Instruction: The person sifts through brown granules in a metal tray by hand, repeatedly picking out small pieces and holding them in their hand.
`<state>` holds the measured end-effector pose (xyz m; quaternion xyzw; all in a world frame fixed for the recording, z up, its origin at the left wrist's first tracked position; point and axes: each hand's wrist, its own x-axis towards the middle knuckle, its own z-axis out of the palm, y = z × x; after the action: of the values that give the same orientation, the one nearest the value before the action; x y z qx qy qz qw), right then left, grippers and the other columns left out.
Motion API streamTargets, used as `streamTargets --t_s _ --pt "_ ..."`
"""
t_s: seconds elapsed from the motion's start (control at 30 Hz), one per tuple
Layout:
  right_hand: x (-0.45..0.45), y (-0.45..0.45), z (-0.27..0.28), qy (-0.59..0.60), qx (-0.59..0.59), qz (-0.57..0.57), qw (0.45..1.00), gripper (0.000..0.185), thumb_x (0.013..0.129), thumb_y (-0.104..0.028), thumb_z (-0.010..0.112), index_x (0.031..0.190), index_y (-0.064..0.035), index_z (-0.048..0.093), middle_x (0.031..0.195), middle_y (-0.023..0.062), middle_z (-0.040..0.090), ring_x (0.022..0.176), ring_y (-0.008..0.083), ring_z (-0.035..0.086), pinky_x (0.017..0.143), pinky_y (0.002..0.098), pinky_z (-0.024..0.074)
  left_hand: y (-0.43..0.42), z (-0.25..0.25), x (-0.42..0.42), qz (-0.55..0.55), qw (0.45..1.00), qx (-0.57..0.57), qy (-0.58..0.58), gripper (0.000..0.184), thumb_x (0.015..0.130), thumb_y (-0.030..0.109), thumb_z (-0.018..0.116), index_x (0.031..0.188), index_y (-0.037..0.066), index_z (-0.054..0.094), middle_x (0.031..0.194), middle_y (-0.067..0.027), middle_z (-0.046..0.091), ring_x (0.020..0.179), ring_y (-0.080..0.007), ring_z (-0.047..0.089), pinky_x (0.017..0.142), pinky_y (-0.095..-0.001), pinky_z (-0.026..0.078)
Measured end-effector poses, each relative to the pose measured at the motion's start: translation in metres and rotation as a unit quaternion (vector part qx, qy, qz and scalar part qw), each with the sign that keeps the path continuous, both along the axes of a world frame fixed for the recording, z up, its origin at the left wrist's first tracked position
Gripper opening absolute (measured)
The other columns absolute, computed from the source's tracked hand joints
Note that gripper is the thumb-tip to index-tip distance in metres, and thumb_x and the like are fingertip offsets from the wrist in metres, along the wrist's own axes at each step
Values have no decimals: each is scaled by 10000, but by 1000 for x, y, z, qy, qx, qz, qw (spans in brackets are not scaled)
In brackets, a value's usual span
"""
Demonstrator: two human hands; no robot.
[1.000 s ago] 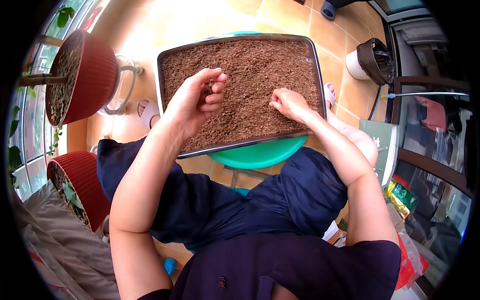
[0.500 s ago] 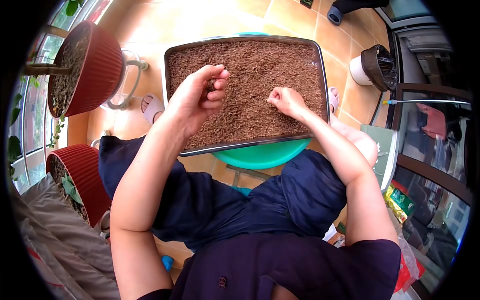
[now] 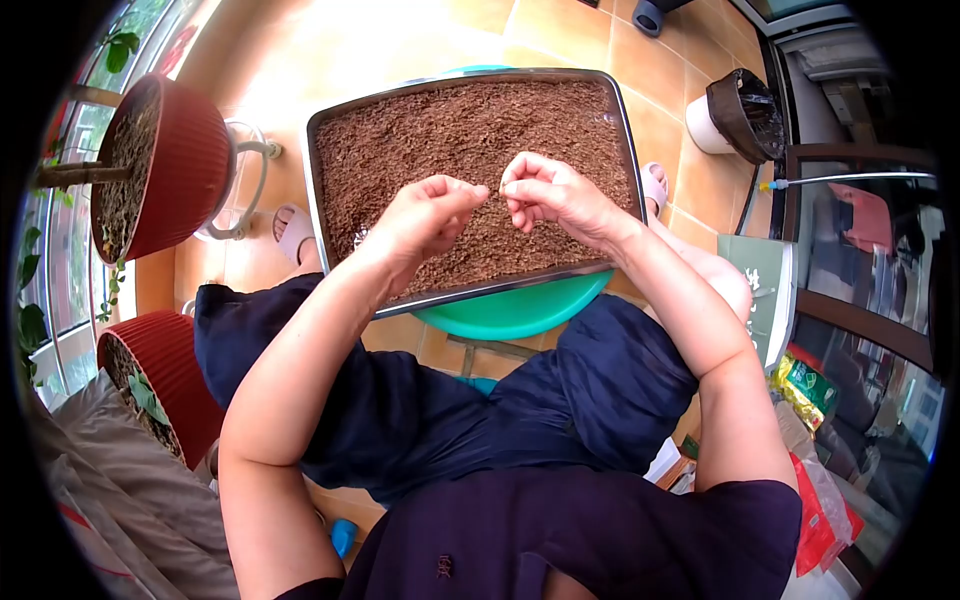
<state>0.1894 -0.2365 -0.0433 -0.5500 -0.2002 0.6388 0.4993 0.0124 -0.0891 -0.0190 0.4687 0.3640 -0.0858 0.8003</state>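
The left hand (image 3: 425, 218) and right hand (image 3: 560, 200) meet almost tip to tip over the middle of the soil, 1 small gap between them. In each, the grip is closed, thumb against index finger with the other fingers curled in; whether a tiny thing is pinched there, I cannot tell. Below them, brown crumbly soil (image 3: 440, 130) fills a dark tray (image 3: 500, 288) with a shiny edge, set over a green basin (image 3: 510, 315) that juts out toward the person's knees. Dark blue trousers (image 3: 430, 410) flank the near side, and 2 pale pink slippers, left (image 3: 293, 232) and right (image 3: 654, 185), stand on the tiled floor (image 3: 560, 40) beside the tray. Farther left are 2 red ribbed pots, the upper (image 3: 190, 165) holding a woody stem, the lower (image 3: 175, 370) a leafy plant. Farther right stands a white bin (image 3: 708, 125) with a dark liner, then a pale green box (image 3: 745, 255).
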Motion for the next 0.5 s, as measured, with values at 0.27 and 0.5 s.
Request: streamTargets --t_s 0.27,0.5 --pt "-8 -13 12 -124 24 61 990 164 993 -184 628 998 -26 584 865 40 647 738 88 628 666 233 526 -18 -12 6 -102 993 31 -47 261 1008 351 610 908 112 581 709 77 472 573 -28 350 509 -209 257" --pt "-14 -33 12 -246 78 113 960 130 977 -141 626 961 -20 581 865 20 640 732 73 602 642 229 497 -25 -16 2 -138 987 -74 -25 242 1037 305 540 925 104 614 738 68 513 613 -29 395 561 -193 303"
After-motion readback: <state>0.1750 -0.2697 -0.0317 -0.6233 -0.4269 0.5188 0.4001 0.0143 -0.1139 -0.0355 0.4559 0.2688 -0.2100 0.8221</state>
